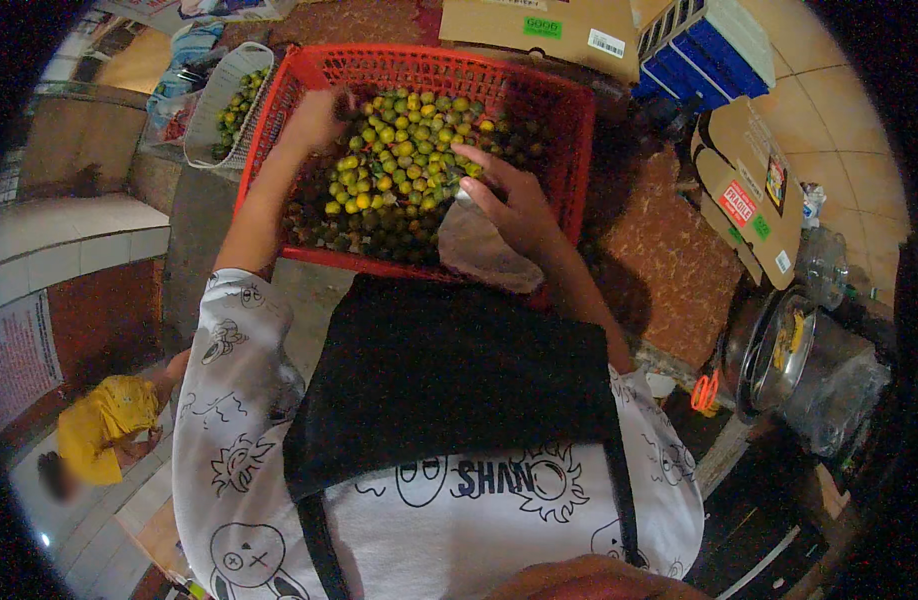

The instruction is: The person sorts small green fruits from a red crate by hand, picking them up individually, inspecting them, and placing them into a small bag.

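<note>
A red plastic basket [421,54] stands before me with many small green and yellow citrus fruits [403,154] in it, likely calamansi. My left hand [322,120] is at the basket's inner left side, beside the fruit. It is motion-blurred and its fingertips are in shadow, so its grip is unclear. Over the right part of the fruit is my right hand [515,199], thumb and index finger apart. A clear plastic bag [481,244] hangs from beneath its thumb and appears held there. The bag drapes towards the basket's near rim.
A white basket [196,139] with more citrus stands at the left. Cardboard boxes [489,30] [759,187] and a blue-and-white crate [710,56] lie beyond and right. Orange-handled scissors [703,392] sit near a metal bowl [793,349]. A person in yellow [114,420] is at lower left.
</note>
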A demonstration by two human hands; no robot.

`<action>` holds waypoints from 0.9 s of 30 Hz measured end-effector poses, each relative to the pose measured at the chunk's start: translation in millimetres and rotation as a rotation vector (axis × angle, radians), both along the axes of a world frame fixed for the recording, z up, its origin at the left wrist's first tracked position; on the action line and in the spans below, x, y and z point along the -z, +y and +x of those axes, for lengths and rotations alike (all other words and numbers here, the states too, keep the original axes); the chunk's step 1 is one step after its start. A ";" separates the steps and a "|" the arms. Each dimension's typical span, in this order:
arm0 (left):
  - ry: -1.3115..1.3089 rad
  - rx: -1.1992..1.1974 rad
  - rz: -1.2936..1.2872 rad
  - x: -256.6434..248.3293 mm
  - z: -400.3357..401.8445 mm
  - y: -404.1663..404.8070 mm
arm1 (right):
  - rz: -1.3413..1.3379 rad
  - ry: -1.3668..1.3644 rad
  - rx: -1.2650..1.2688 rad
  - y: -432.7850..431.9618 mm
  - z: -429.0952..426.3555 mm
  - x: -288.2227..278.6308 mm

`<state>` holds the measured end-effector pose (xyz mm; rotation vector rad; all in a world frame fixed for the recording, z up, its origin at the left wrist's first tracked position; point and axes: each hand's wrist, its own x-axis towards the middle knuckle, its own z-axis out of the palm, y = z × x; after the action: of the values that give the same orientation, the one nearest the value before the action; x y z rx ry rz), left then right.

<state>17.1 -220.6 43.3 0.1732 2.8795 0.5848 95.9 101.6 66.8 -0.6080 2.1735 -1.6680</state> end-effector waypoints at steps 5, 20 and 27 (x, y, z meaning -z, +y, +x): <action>0.366 0.017 -0.206 15.0 7.7 -14.5 | 0.058 -0.046 -0.026 -2.1 0.3 -5.0; 0.062 0.020 0.055 36.1 3.0 3.0 | -0.025 0.075 -0.003 -2.0 -1.7 7.3; -0.488 -0.201 1.570 -8.9 29.2 38.4 | -0.086 0.084 -0.009 -1.4 -2.1 -1.5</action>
<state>46.4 -182.2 52.2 -0.0591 1.3946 2.3095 93.8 100.2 68.3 -0.7224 2.1617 -1.7687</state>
